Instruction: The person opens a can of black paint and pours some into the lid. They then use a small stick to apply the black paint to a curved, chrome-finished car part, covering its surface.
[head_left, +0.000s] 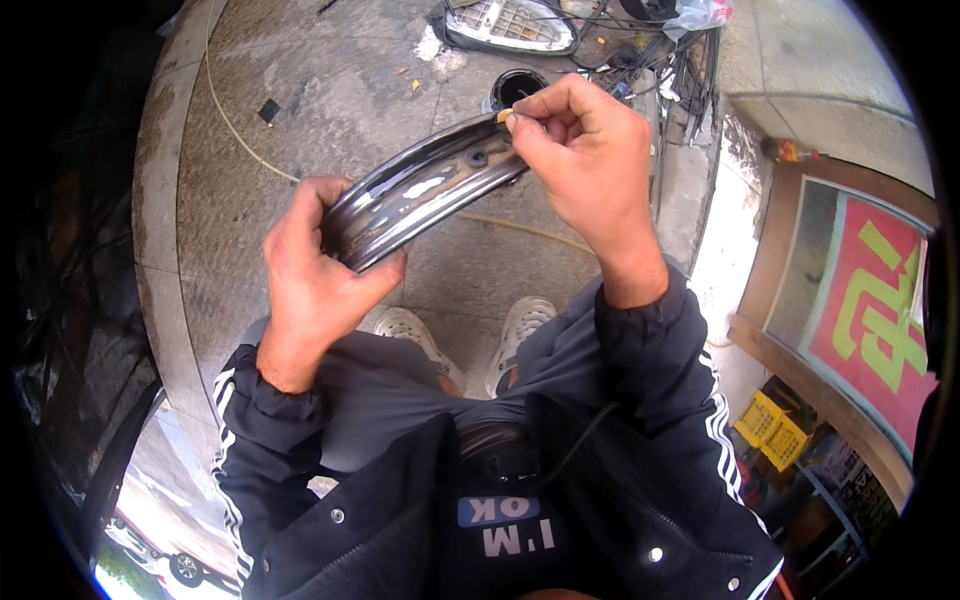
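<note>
A curved, dark, shiny metal wheel rim [418, 192] is held up in front of me, tilted with its right end farther away. My left hand [305, 280] is closed around its near left end, thumb underneath and fingers over the edge. At the far right end, my right hand [590, 165] pinches a small yellowish piece [504, 116] between thumb and fingertips, against the rim's edge. What the piece is cannot be made out. A dark round hole or fitting [477, 158] shows on the rim's inner face, along with wet-looking glints.
Beyond the rim stands an open can of dark liquid [517, 86]. A white, grid-patterned panel [510, 25] and tangled black cables [640, 65] lie farther off. A thin hose [240, 130] crosses the ground. To the right are a wood-framed panel [850, 290] and a yellow crate [772, 430].
</note>
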